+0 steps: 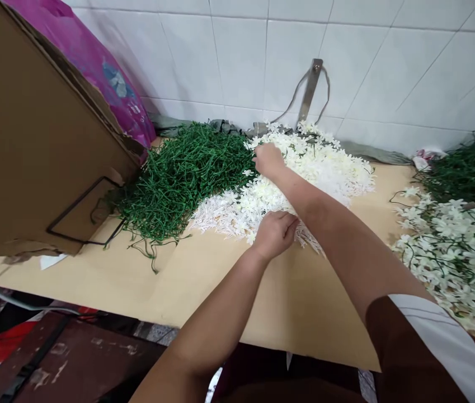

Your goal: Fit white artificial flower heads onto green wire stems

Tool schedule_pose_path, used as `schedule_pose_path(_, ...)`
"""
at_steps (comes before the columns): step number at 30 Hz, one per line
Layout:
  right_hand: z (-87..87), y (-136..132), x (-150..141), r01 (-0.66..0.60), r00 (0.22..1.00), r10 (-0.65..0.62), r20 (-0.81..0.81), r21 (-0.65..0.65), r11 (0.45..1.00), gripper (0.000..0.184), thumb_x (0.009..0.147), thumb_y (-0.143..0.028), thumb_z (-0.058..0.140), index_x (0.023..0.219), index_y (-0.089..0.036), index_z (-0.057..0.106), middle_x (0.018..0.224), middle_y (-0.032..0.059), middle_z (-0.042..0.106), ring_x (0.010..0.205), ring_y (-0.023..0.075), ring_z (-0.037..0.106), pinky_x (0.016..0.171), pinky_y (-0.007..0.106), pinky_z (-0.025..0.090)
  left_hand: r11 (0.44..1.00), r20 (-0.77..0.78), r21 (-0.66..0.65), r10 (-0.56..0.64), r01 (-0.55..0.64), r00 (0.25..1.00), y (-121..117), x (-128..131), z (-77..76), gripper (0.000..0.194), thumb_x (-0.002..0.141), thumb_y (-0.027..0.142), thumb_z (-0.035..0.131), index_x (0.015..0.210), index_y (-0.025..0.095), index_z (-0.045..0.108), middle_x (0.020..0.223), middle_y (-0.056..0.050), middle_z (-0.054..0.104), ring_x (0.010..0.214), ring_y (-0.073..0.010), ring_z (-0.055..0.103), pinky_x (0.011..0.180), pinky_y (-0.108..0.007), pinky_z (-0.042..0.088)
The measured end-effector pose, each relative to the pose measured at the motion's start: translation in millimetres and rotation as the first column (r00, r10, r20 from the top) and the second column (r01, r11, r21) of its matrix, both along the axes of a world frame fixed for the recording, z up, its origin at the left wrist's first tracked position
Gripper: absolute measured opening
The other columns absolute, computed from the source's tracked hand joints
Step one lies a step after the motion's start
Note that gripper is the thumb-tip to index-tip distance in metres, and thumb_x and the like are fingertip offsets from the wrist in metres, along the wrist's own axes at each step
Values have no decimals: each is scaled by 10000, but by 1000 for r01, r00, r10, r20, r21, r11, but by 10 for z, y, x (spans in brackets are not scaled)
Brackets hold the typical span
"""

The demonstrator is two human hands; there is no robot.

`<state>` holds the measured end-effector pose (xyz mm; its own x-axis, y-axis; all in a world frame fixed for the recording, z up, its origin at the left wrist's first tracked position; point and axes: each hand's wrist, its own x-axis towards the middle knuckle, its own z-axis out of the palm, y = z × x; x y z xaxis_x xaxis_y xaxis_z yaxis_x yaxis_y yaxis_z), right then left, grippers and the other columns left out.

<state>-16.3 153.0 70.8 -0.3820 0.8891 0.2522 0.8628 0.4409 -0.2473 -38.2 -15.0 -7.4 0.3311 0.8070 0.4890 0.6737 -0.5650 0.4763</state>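
Sleeve [442, 341] nearest; right hand [268, 160] and left hand [274, 235] curled, contents unclear; white blossoms [304, 152] around them on the worktop [136, 285], probably light, soft, best pinched at centres; green stems [191, 173] alongside, likely springy.

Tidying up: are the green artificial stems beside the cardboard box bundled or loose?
Loose: the green artificial stems lie tangled, some straying across the tabletop.
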Motion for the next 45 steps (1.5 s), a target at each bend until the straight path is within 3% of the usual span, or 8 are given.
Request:
schedule_pose_path(7,490,-11,506,-59,781,137,-609,147,987,110,859,-117,557,920,-127,649,902,61,664,957,210,643,924,443,481,997,180,-71,-2,16,984,-35,16,27,301,927,292,416,834,168,674,769,-92,690,751,-198,623,704,-340,441)
schedule_pose_path(15,173,-1495,1212,-208,508,-35,-861,-161,965,51,819,-112,591,823,-163,594,739,15,661,578,77,587,563,235,499,916,801,-245,7,317,599,57,116,-35,443,798,511,630,1084,174,647,882,-57,671,693,-114,567,660,-261,477)
schedule_pose_path(23,-126,-2045,1663,-120,493,-512,-703,-638,760,123,733,-35,528,728,-149,573,453,-52,556,365,47,457,381,172,348,959,474,171,-282,227,834,-119,165,106,180,861,303,603,967,224,725,895,-49,633,816,-124,594,719,-259,483)
schedule_pose_path(30,-293,-2213,1894,-304,440,-605,-664,-744,595,103,672,-190,617,757,-149,574,497,-44,573,391,54,473,396,175,325,862,697,-329,-53,385,715,-110,173,168,338,809,484,623,796,164,730,711,-42,688,632,-110,589,646,-257,490)
schedule_pose_path(34,-325,-2276,1977,-385,632,-475,-612,-780,493,236,704,-335,658,841,-159,581,629,0,648,486,92,553,466,217,398,705,649,-503,-75,501,757,-85,142,155,233,759,382,678,742,154,727,631,-21,658,587,-94,562,586,-233,462)
schedule_pose_path(36,-279,-2258,2027,-325,784,-311,-537,-783,531,244,742,-364,648,866,-157,607,709,32,671,575,116,581,539,251,437,604,582,-584,-154,542,799,-99,124,151,153,768,292,659,767,156,729,605,-6,633,568,-88,553,556,-226,444)
schedule_pose_path(39,-165,-2145,2049,-165,880,-167,-444,-615,771,174,800,-323,603,805,-152,635,683,17,616,602,109,516,575,260,402,505,527,-666,-202,549,826,-131,114,142,167,794,231,607,888,153,721,620,3,622,537,-85,548,519,-228,430)
schedule_pose_path(45,-134,-1700,1622,-28,949,-52,-311,-247,969,93,812,-129,565,839,-137,654,813,56,631,737,148,538,709,306,415,506,464,-669,-288,544,838,-116,105,109,152,738,241,674,851,155,729,782,-36,715,723,-125,638,696,-270,510)
